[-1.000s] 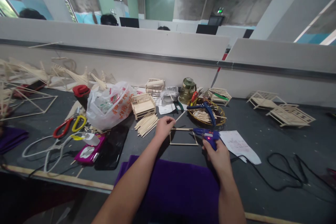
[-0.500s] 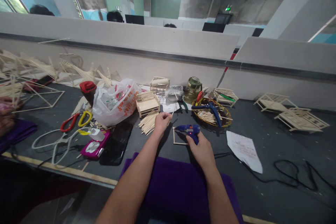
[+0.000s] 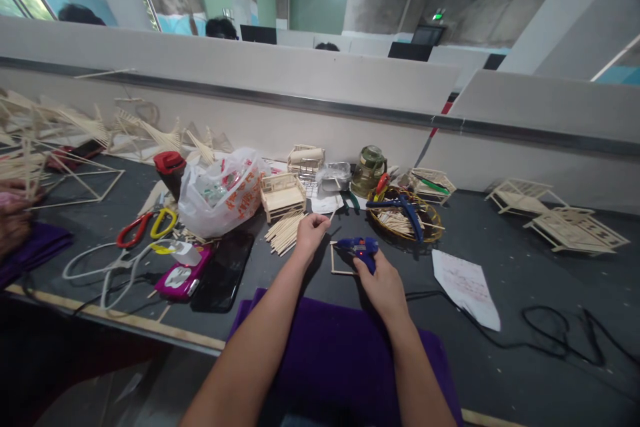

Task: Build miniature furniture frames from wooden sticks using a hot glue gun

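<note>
Between the fingertips of my left hand is a thin wooden stick, tilted up to the right. My right hand is wrapped round a blue glue gun, whose nozzle points left. Under the nozzle, a small frame of sticks lies flat on the dark table; the gun and my right hand hide part of it. Just left of my left hand is a pile of loose sticks. A purple cloth lies beneath my forearms.
Behind are a small wooden model, a green jar and a basket with sticks and pliers. Left: plastic bag, scissors, phone, another person's hand. Right: paper, black cable, stick models.
The view has shifted slightly. Both hands keep nearly the same places, with the stick and the glue gun still held.
</note>
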`<state>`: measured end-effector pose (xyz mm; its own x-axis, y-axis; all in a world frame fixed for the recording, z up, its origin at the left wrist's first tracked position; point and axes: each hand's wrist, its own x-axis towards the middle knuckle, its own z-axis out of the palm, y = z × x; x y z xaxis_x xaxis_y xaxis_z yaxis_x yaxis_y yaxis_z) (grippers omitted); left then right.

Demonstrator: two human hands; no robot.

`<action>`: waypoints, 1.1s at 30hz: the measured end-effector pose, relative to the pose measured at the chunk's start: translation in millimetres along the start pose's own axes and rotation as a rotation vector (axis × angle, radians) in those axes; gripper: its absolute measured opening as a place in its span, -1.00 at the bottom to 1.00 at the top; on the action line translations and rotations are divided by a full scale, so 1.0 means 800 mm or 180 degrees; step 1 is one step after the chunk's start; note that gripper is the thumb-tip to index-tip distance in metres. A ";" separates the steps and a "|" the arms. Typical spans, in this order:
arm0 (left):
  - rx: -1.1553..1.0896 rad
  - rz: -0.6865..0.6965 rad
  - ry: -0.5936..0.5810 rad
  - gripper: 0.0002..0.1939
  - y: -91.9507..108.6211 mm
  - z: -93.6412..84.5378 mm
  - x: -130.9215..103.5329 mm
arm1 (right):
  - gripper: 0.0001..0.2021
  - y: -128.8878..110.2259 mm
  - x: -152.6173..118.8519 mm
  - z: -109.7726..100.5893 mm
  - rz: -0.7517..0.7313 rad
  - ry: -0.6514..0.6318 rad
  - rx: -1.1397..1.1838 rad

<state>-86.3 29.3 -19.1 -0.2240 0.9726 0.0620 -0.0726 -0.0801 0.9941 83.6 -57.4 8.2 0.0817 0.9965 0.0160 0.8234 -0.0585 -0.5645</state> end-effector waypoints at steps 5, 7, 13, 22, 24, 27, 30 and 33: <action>0.0023 0.0004 -0.0032 -0.83 0.001 0.000 -0.001 | -0.56 0.000 0.000 0.000 -0.0001 -0.0023 -0.0116; 0.0013 -0.0010 -0.0026 -0.83 0.002 0.000 -0.001 | -0.56 0.000 0.001 0.000 0.0010 -0.0029 -0.0170; 0.0070 -0.0044 -0.0025 -0.84 0.003 0.000 -0.001 | -0.56 0.000 0.001 0.001 -0.0072 0.0006 -0.0145; 0.0076 -0.0030 -0.0047 -0.83 0.002 0.001 -0.003 | -0.56 0.001 0.000 0.001 -0.0070 -0.0041 -0.0149; 0.0090 -0.0041 -0.0052 -0.83 0.002 0.001 -0.002 | -0.57 0.000 0.000 0.000 -0.0057 -0.0049 -0.0157; 0.0105 -0.0029 -0.0055 -0.83 0.002 0.001 -0.002 | -0.57 0.000 0.000 0.000 -0.0055 -0.0047 -0.0163; 0.0111 -0.0022 -0.0043 -0.83 0.003 0.001 -0.001 | -0.57 -0.001 0.000 0.000 -0.0071 -0.0034 -0.0167; 0.0105 -0.0034 -0.0056 -0.82 0.004 0.001 -0.002 | -0.56 0.000 0.000 0.000 -0.0069 -0.0028 -0.0145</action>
<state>-85.3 27.6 -15.8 -0.2062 0.9771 0.0526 -0.0426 -0.0626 0.9971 83.3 -57.5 8.0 0.0588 0.9981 0.0203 0.8497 -0.0394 -0.5259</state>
